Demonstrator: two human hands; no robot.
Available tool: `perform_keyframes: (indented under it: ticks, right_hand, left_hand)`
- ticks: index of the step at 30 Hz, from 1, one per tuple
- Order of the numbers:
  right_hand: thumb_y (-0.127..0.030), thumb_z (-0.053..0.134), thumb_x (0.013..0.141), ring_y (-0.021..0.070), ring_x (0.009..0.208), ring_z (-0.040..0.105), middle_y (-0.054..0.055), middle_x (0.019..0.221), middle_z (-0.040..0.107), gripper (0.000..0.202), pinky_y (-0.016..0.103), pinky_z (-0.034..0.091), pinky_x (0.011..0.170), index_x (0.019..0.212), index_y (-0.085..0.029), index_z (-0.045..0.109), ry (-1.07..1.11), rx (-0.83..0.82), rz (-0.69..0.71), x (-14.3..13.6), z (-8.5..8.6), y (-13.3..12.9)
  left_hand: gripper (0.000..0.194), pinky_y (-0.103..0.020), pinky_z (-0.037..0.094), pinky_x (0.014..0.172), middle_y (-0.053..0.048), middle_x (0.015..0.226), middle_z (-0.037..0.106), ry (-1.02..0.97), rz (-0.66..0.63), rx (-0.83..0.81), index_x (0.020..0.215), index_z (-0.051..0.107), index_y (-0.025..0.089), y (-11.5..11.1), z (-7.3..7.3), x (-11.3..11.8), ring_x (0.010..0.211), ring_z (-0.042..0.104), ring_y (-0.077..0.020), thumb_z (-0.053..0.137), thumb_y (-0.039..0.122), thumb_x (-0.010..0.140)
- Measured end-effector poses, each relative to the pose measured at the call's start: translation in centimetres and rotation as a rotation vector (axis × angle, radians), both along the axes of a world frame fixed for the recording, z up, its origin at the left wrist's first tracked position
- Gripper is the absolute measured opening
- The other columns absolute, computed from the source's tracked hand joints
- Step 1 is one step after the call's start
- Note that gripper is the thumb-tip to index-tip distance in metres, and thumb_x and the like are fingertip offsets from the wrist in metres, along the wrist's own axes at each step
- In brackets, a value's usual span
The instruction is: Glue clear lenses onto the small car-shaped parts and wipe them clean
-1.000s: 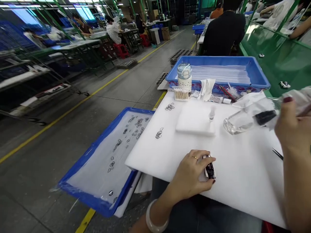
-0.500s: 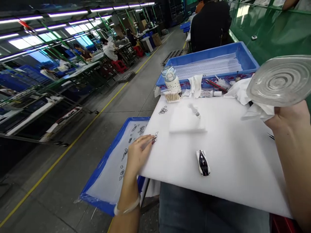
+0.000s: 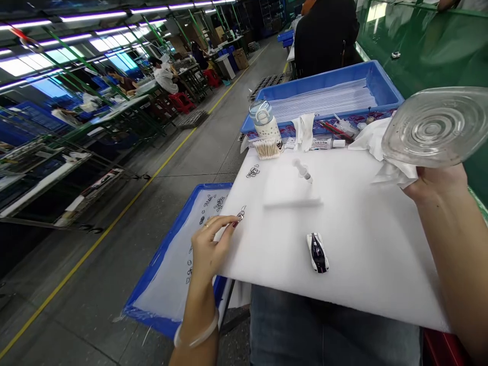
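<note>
My left hand (image 3: pixel 209 244) is at the left edge of the white foam board (image 3: pixel 362 254). Its thumb and fingertips are pinched together on thin black loop-shaped parts (image 3: pixel 241 213), too small to make out fully. My right hand (image 3: pixel 438 185) grips a clear plastic container (image 3: pixel 434 127), its ringed base facing me; most of the fingers are hidden behind it. White tissue (image 3: pixel 400 170) hangs beside that hand. A white and black toy car (image 3: pixel 317 252) lies on the board between my hands. Behind it, a small syringe (image 3: pixel 303 170) rests on a white foam block (image 3: pixel 292 190).
More black loops (image 3: pixel 252 171) lie at the board's far left. Cotton swabs (image 3: pixel 267 148), a bottle (image 3: pixel 263 119) and a glue tube (image 3: pixel 322 144) line the back, before a blue bin (image 3: pixel 385 86). A blue-rimmed tray (image 3: pixel 163 249) sits lower left. A person in black (image 3: pixel 324 38) sits ahead.
The left fingertips have closed together at the black loops, and the hand has rolled slightly. The right hand and container have shifted a little left in the view.
</note>
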State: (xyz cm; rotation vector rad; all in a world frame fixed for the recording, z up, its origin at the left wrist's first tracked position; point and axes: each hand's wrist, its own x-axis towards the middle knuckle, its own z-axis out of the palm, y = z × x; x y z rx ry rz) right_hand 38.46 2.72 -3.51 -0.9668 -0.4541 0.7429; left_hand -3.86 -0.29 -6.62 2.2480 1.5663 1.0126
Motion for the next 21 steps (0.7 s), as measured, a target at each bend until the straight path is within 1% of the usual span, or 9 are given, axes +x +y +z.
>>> perform_keyframes:
  ticks: [2, 4, 6, 9, 12, 14, 16, 18, 21]
  right_hand:
    - [-0.019, 0.056, 0.069, 0.0194, 0.072, 0.059, 0.003, 0.064, 0.048, 0.016, 0.039, 0.058, 0.068, 0.059, -0.021, 0.043, -0.036, 0.006, 0.032, 0.6, -0.6, 0.1]
    - [-0.021, 0.056, 0.070, 0.0198, 0.071, 0.059, 0.003, 0.061, 0.045, 0.018, 0.039, 0.058, 0.067, 0.057, -0.020, 0.044, -0.108, 0.004, 0.076, 1.2, -1.3, 0.2]
    - [-0.024, 0.056, 0.072, 0.0201, 0.071, 0.059, 0.002, 0.058, 0.041, 0.024, 0.039, 0.058, 0.066, 0.053, -0.020, 0.041, -0.179, 0.015, 0.060, 1.9, -2.1, 0.4]
    - [-0.023, 0.054, 0.072, 0.0189, 0.069, 0.057, 0.001, 0.058, 0.039, 0.026, 0.038, 0.057, 0.065, 0.051, -0.021, 0.039, -0.169, 0.012, -0.081, 2.7, -3.0, 0.8]
    - [-0.010, 0.049, 0.066, 0.0152, 0.063, 0.052, 0.000, 0.061, 0.039, 0.016, 0.038, 0.056, 0.060, 0.055, -0.019, 0.042, -0.063, -0.028, -0.238, 2.7, -3.1, 1.2]
    - [-0.004, 0.046, 0.063, 0.0150, 0.064, 0.052, 0.000, 0.064, 0.040, 0.017, 0.039, 0.055, 0.060, 0.056, -0.019, 0.042, -0.017, -0.056, -0.324, 2.4, -2.8, 1.3]
    - [-0.002, 0.045, 0.065, 0.0170, 0.068, 0.055, 0.001, 0.068, 0.042, 0.020, 0.041, 0.055, 0.062, 0.057, -0.019, 0.041, -0.034, -0.078, -0.345, 2.1, -2.4, 1.2]
    - [-0.002, 0.047, 0.068, 0.0192, 0.071, 0.058, 0.002, 0.070, 0.046, 0.022, 0.042, 0.054, 0.062, 0.057, -0.019, 0.041, -0.070, -0.089, -0.355, 1.8, -2.1, 1.0]
    - [-0.002, 0.051, 0.067, 0.0199, 0.070, 0.059, 0.001, 0.066, 0.045, 0.024, 0.041, 0.053, 0.061, 0.056, -0.020, 0.039, -0.050, -0.088, -0.428, 1.7, -2.5, 1.0]
  left_hand:
    - [0.021, -0.035, 0.053, 0.080, -0.004, 0.091, 0.071, 0.061, -0.190, -0.066, 0.090, 0.073, 0.023, 0.0, 0.8, 1.1, 0.087, 0.066, -0.0213, 0.053, 0.024, 0.093]
    - [0.026, -0.033, 0.053, 0.079, -0.005, 0.091, 0.069, 0.127, -0.385, -0.193, 0.091, 0.073, 0.024, 0.2, 1.2, 2.3, 0.087, 0.066, -0.0200, 0.048, 0.020, 0.094]
    - [0.025, -0.032, 0.054, 0.078, -0.005, 0.092, 0.070, 0.144, -0.479, -0.297, 0.095, 0.073, 0.023, 0.4, 1.0, 3.3, 0.086, 0.066, -0.0195, 0.048, 0.021, 0.094]
    - [0.015, -0.033, 0.055, 0.078, -0.004, 0.087, 0.072, 0.114, -0.452, -0.346, 0.096, 0.071, 0.022, 0.6, 0.3, 4.2, 0.081, 0.067, -0.0199, 0.057, 0.025, 0.091]
    - [0.015, -0.034, 0.055, 0.077, -0.004, 0.086, 0.073, 0.103, -0.433, -0.348, 0.090, 0.071, 0.022, 0.8, 0.1, 4.0, 0.080, 0.068, -0.0206, 0.058, 0.028, 0.090]
    - [0.017, -0.035, 0.055, 0.077, -0.004, 0.087, 0.075, 0.095, -0.407, -0.338, 0.087, 0.073, 0.022, 1.3, 0.6, 3.1, 0.082, 0.069, -0.0215, 0.058, 0.030, 0.090]
    - [0.020, -0.036, 0.054, 0.078, -0.005, 0.088, 0.075, 0.103, -0.314, -0.285, 0.087, 0.074, 0.022, 2.2, 1.2, 1.7, 0.083, 0.069, -0.0230, 0.057, 0.032, 0.089]
    - [0.024, -0.038, 0.053, 0.079, -0.006, 0.090, 0.075, 0.177, -0.210, -0.237, 0.088, 0.074, 0.022, 3.4, 1.7, 0.2, 0.084, 0.069, -0.0245, 0.053, 0.032, 0.089]
    - [0.027, -0.038, 0.052, 0.078, -0.006, 0.092, 0.076, 0.319, -0.166, -0.267, 0.086, 0.075, 0.023, 5.2, 1.7, -1.6, 0.084, 0.069, -0.0258, 0.049, 0.030, 0.086]
